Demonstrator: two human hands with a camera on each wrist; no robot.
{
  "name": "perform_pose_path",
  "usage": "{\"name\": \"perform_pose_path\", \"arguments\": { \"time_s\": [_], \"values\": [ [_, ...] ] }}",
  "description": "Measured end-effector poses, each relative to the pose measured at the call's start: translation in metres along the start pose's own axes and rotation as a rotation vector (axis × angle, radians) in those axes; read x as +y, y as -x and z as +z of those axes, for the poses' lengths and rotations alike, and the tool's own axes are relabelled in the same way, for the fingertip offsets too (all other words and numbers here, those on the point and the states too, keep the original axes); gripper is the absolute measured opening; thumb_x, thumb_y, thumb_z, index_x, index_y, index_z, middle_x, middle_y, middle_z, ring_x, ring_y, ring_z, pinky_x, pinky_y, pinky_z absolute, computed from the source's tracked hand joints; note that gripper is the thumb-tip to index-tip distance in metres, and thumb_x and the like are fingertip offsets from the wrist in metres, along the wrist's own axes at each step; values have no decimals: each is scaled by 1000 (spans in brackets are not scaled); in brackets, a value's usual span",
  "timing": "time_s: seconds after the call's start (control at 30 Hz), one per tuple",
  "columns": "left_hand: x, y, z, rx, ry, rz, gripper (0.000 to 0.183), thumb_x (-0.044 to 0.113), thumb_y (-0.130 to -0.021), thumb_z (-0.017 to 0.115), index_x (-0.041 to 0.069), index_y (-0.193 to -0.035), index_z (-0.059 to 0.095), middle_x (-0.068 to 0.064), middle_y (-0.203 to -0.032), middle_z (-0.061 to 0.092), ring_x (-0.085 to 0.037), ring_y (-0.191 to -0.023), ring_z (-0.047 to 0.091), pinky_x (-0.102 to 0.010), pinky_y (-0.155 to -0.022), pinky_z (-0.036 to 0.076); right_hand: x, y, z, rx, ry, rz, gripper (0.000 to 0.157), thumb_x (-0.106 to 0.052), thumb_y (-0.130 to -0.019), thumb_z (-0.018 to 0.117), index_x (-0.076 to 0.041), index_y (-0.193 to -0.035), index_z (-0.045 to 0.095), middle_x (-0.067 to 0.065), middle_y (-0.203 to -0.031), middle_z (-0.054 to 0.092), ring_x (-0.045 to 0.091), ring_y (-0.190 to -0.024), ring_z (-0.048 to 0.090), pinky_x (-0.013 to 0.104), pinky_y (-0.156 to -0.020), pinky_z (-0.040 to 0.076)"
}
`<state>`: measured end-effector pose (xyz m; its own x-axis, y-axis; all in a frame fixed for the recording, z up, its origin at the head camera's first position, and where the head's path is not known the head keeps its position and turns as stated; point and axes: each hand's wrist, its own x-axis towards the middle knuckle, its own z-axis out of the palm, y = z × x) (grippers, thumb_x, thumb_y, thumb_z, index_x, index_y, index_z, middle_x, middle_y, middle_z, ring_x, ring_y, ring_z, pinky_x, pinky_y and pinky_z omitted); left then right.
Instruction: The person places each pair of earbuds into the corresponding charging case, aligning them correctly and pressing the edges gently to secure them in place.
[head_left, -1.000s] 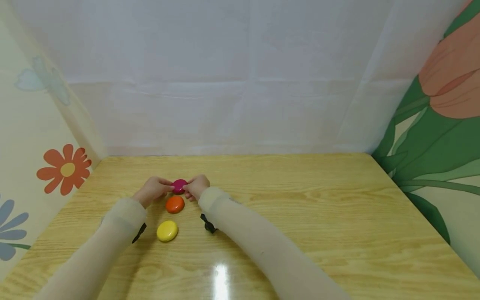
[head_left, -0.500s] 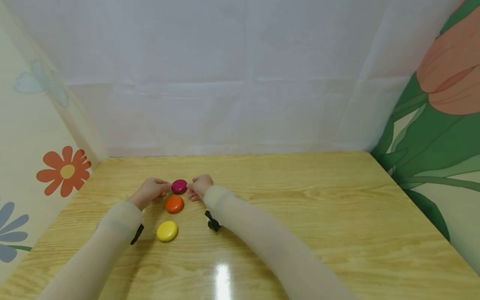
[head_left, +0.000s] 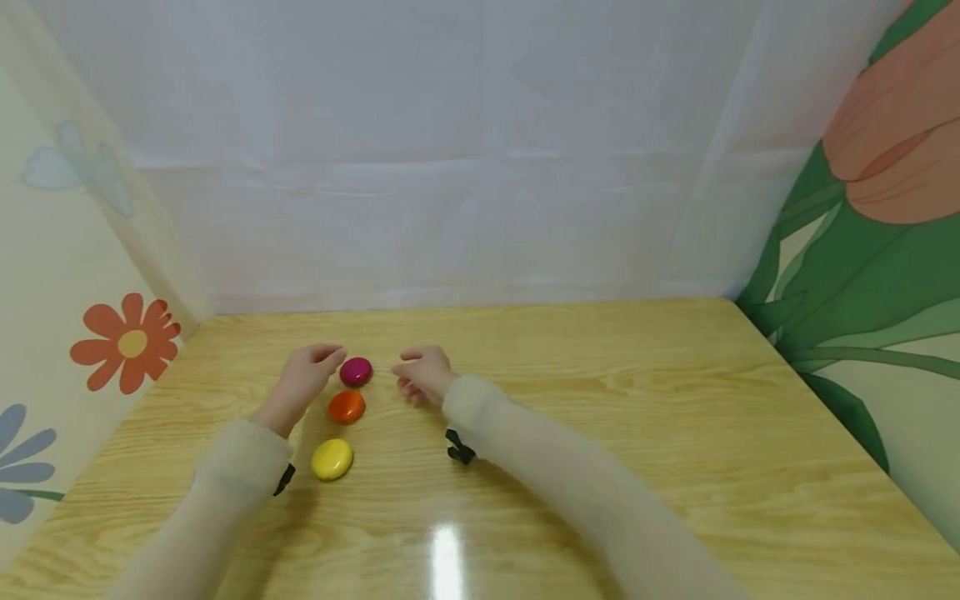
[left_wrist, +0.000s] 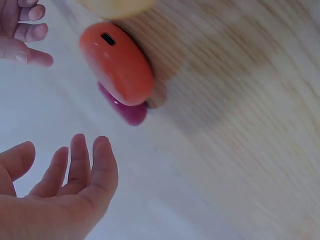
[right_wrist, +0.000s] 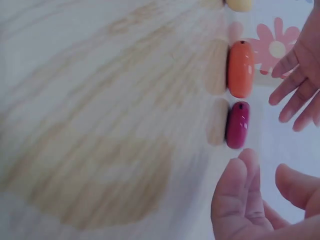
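Three glossy rounded discs lie on the wooden table in a slanting row: a magenta disc [head_left: 356, 372] farthest back, an orange disc [head_left: 347, 407] just in front of it, and a yellow disc [head_left: 332, 459] nearest. My left hand [head_left: 303, 379] is beside the magenta disc on its left, its fingers loosely bent and holding nothing. To the right, my right hand [head_left: 425, 375] hovers apart from the disc with thumb and fingers spread. In the right wrist view, a small dark slot shows on the edge of the orange disc [right_wrist: 241, 69] and of the magenta disc [right_wrist: 238, 125].
The wooden table [head_left: 600, 400] runs back to a white cloth backdrop [head_left: 480, 208]. Flower-painted panels stand at the left and right, one with a red flower [head_left: 131, 342]. Black straps show at both wrists, such as the right strap [head_left: 460, 447].
Both hands have let go of the magenta disc. The right hand has drawn away to the right, and the left fingers have lifted off its left edge. The discs stay in their row.
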<state>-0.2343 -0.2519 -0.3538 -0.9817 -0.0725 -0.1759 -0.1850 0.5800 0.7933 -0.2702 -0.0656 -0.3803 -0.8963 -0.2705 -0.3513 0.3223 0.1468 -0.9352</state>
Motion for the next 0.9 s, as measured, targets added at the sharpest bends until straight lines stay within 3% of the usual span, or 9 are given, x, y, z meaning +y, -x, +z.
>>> {"name": "perform_pose_path", "arguments": {
  "time_s": [0.1,0.3,0.53,0.8,0.9],
  "values": [
    [7,4,7,10,-30,48,52,25,-108,42,-12,-144,42,-32,-149,42,-46,-140,39,-57,-116,33,-1,4,-10,0,15,-26,44,-5,-97,61,3,-140,52,4,-70,58,6,-49,49,17,-44,38],
    [18,12,18,-8,-42,74,53,26,-108,43,-10,-146,39,-31,-151,41,-45,-142,37,-56,-117,31,-5,10,-30,-16,55,-38,45,-11,-99,62,-1,-142,53,9,-82,65,8,-53,55,19,-48,43],
    [27,21,31,-6,-76,156,52,23,-108,46,-12,-146,39,-33,-144,49,-46,-132,50,-56,-113,38,-6,12,-45,1,66,-89,44,-12,-99,61,0,-141,53,14,-88,70,8,-53,56,21,-50,45],
    [34,26,40,14,-142,170,54,26,-108,45,-11,-147,38,-32,-146,47,-47,-137,43,-57,-114,36,-6,20,-58,40,180,-188,44,-12,-99,61,2,-140,54,27,-105,70,10,-59,58,23,-56,49],
    [38,25,45,27,-135,174,53,26,-108,43,-10,-147,39,-31,-148,45,-48,-138,43,-57,-114,36,-7,26,-65,54,233,-216,45,-14,-99,62,0,-141,54,26,-109,69,21,-68,65,27,-60,52]
  ]
}}
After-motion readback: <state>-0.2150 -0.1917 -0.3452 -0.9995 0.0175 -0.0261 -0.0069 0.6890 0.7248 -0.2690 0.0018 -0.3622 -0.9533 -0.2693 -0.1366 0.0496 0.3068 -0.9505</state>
